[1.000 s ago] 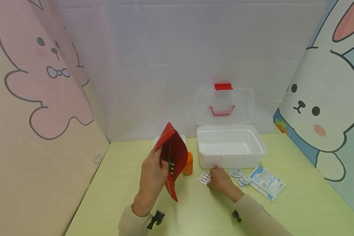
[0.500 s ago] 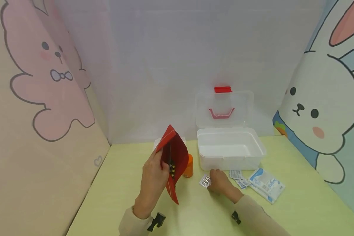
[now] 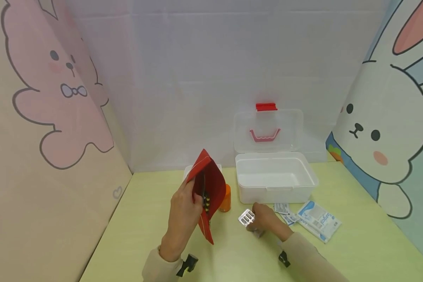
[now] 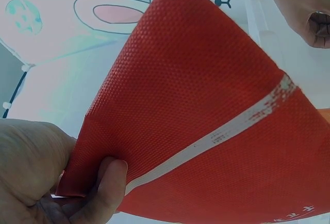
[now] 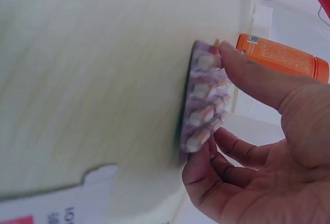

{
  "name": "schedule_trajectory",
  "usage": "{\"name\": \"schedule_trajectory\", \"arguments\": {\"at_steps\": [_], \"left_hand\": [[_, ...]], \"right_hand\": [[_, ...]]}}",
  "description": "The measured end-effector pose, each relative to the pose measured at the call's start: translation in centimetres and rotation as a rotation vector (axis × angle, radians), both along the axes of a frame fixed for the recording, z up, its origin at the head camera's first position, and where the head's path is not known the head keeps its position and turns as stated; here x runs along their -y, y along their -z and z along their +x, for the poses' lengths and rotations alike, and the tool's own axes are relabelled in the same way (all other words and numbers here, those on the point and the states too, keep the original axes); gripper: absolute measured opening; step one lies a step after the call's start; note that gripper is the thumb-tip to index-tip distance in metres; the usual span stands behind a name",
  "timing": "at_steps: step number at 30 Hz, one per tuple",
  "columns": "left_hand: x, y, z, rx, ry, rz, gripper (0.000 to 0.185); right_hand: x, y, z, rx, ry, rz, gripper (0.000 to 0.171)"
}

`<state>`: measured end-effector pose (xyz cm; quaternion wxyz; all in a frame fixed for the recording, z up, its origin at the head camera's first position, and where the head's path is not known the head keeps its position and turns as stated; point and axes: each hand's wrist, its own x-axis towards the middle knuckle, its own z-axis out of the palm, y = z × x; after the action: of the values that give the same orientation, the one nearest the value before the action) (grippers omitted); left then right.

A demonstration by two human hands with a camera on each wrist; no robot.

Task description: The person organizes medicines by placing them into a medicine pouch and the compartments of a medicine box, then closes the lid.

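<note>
My left hand [image 3: 181,214] grips a red woven pouch [image 3: 208,192] by its edge and holds it upright above the table; the left wrist view shows the pouch [image 4: 206,126] pinched between thumb and fingers [image 4: 105,182]. My right hand [image 3: 264,219] pinches a silver blister pack of pills [image 3: 246,217] just off the table, to the right of the pouch. In the right wrist view the blister pack [image 5: 203,102] sits between thumb and fingertips [image 5: 247,74].
An orange bottle [image 3: 225,197] stands behind the pouch. An open white plastic box [image 3: 278,188] with a clear lid and red latch sits at the back. Several blue-white sachets [image 3: 317,220] lie right of my right hand. A small white container [image 3: 187,170] is behind the pouch.
My right hand has closed on the blister pack and lifted it slightly off the table, tilting it. The left hand and the pouch have barely moved.
</note>
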<state>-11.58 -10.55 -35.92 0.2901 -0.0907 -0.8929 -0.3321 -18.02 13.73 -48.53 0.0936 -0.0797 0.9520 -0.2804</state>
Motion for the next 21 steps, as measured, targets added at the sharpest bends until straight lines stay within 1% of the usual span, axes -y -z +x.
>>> {"name": "schedule_trajectory", "arguments": {"at_steps": [4,6,12,15,17,21], "left_hand": [[0.0,0.0,0.1,0.003,-0.001,-0.001,0.037],[0.0,0.0,0.1,0.002,-0.001,0.002,0.038],[0.0,0.1,-0.1,-0.001,0.009,0.002,0.037],[0.0,0.1,0.0,0.002,0.007,0.004,0.037],[0.0,0.1,0.0,0.002,0.005,0.006,0.037],[0.0,0.2,0.0,-0.002,0.008,0.008,0.038]], "right_hand": [[-0.2,0.1,0.1,-0.029,0.01,-0.015,0.048],[-0.2,0.1,0.1,-0.039,0.018,-0.021,0.046],[-0.4,-0.4,0.2,-0.079,0.037,-0.023,0.029],[-0.6,-0.6,0.4,-0.11,0.027,-0.031,0.023],[-0.7,-0.8,0.5,-0.131,0.019,-0.043,0.023],[-0.8,-1.6,0.8,-0.176,0.019,-0.058,0.032]]}}
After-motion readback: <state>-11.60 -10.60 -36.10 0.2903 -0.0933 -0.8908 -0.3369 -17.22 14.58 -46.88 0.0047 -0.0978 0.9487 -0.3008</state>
